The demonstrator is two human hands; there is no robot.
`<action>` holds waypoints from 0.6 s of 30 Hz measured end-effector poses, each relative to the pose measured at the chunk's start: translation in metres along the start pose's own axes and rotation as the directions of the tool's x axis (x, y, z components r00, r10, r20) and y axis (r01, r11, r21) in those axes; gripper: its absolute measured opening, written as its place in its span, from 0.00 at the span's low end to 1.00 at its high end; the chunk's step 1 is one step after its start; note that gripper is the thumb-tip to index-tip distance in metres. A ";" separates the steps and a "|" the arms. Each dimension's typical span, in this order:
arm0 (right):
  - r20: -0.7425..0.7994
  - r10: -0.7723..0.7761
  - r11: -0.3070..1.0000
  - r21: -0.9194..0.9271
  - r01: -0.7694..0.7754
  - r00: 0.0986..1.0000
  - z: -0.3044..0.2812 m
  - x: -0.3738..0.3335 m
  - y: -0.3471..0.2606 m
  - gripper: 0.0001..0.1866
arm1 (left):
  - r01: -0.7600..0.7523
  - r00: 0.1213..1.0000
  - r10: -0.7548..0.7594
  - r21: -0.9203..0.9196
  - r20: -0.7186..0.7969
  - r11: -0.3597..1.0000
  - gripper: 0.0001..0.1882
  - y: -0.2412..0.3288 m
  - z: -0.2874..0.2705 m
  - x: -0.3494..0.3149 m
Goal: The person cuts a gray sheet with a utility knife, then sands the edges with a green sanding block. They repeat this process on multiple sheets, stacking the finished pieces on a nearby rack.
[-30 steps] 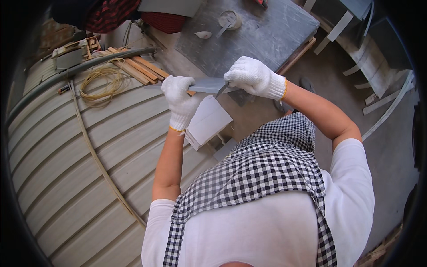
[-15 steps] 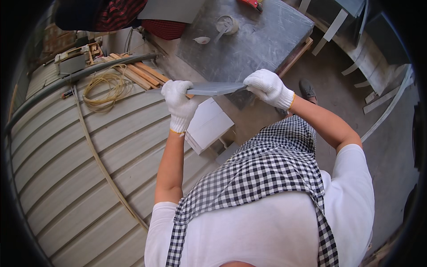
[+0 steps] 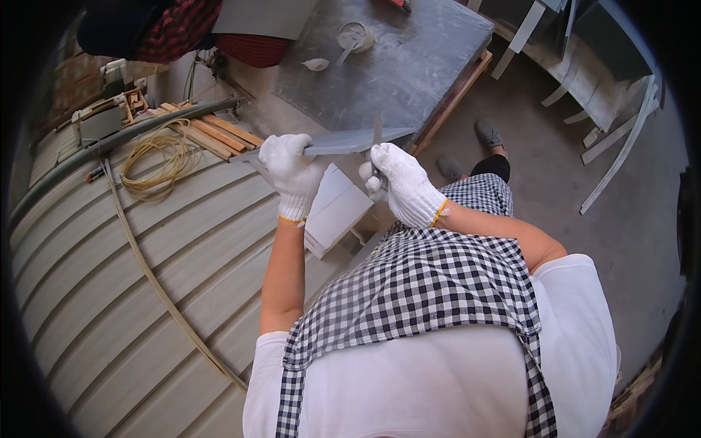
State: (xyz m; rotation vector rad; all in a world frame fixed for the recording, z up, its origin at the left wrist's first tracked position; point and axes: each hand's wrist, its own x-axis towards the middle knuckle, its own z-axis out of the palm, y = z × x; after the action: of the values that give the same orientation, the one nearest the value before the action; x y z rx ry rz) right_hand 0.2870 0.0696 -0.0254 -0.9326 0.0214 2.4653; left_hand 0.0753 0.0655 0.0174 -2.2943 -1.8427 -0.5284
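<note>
My left hand (image 3: 292, 164), in a white knitted glove, is closed around a thin grey sheet (image 3: 343, 142) that I hold up tilted, nearly edge-on. My right hand (image 3: 405, 182), gloved the same way, is drawn in close to the sheet's right part. Its fingers wrap the handle of a small knife-like tool (image 3: 377, 131), whose narrow flat metal blade sticks up above the thumb. The blade overlaps the sheet in view; whether it touches, I cannot tell. Below the sheet sits a stack of white panels (image 3: 337, 208), partly hidden by my hands.
Ahead, a scuffed grey table (image 3: 416, 66) carries a tub of pale paste (image 3: 355, 36) with a spatula and a small white piece (image 3: 315, 65). Another person's red plaid clothing (image 3: 252, 50) shows beyond. Left are coiled hose (image 3: 161, 168), wooden strips (image 3: 212, 131) and corrugated metal (image 3: 95, 277).
My right hand has let go of the sheet's right edge and moved left and nearer; the knife-like tool now shows in it. My left hand keeps its hold on the sheet.
</note>
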 end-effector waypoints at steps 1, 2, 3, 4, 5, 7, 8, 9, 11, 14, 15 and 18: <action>-0.012 -0.002 1.000 0.012 0.002 1.000 0.002 -0.001 0.000 0.09 | 0.001 1.000 -0.001 0.000 -0.004 1.000 0.23 -0.001 0.000 -0.001; -0.008 -0.011 1.000 0.023 0.011 1.000 0.006 -0.004 0.000 0.09 | 0.002 1.000 -0.002 -0.001 -0.009 1.000 0.23 -0.001 0.001 -0.001; -0.002 -0.020 0.999 0.036 0.020 1.000 0.008 -0.007 -0.001 0.09 | -0.010 1.000 0.010 0.024 -0.010 1.000 0.23 0.000 0.002 0.000; 0.003 -0.030 0.998 0.050 0.030 1.000 0.011 -0.010 -0.003 0.09 | -0.022 1.000 0.022 0.050 -0.011 0.999 0.23 0.001 0.003 0.001; -0.011 -0.033 0.999 0.026 0.034 0.999 0.013 -0.013 -0.005 0.08 | -0.033 0.999 0.034 0.075 -0.012 0.997 0.23 0.002 0.004 0.003; -0.037 -0.037 0.999 -0.016 0.036 0.999 0.018 -0.015 -0.006 0.08 | -0.036 0.999 0.038 0.047 -0.036 0.998 0.23 0.003 0.005 0.004; -0.041 -0.034 0.999 -0.012 0.033 0.999 0.019 -0.016 -0.007 0.08 | -0.038 0.998 0.040 0.034 -0.049 0.999 0.23 0.003 0.005 0.005; -0.047 -0.029 1.000 -0.006 0.029 0.998 0.020 -0.017 -0.007 0.08 | -0.041 0.998 0.042 0.019 -0.054 0.999 0.21 0.003 0.005 0.005; 0.018 -0.054 0.997 -0.062 0.055 0.998 0.024 -0.021 -0.009 0.09 | -0.045 0.997 0.045 -0.007 -0.063 0.999 0.18 0.002 0.004 0.005; 0.263 -0.047 0.977 -0.188 0.099 0.964 0.039 -0.029 -0.005 0.15 | -0.068 0.996 0.070 0.040 -0.050 0.997 0.13 0.009 0.003 0.019; 0.330 -0.055 0.959 -0.246 0.142 0.942 0.048 -0.026 -0.004 0.15 | -0.054 0.998 0.055 0.017 -0.043 0.998 0.14 0.008 0.002 0.018; 0.285 -0.073 0.934 -0.317 0.166 0.956 0.048 -0.043 -0.018 0.15 | -0.014 0.997 0.006 -0.099 -0.072 0.995 0.15 0.003 0.004 0.007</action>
State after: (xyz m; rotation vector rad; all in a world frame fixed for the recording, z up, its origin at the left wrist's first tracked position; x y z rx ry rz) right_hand 0.2932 0.0747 0.0408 -0.6946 -0.5531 2.5001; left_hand 0.0805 0.0725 0.0167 -2.3127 -1.8099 -0.7059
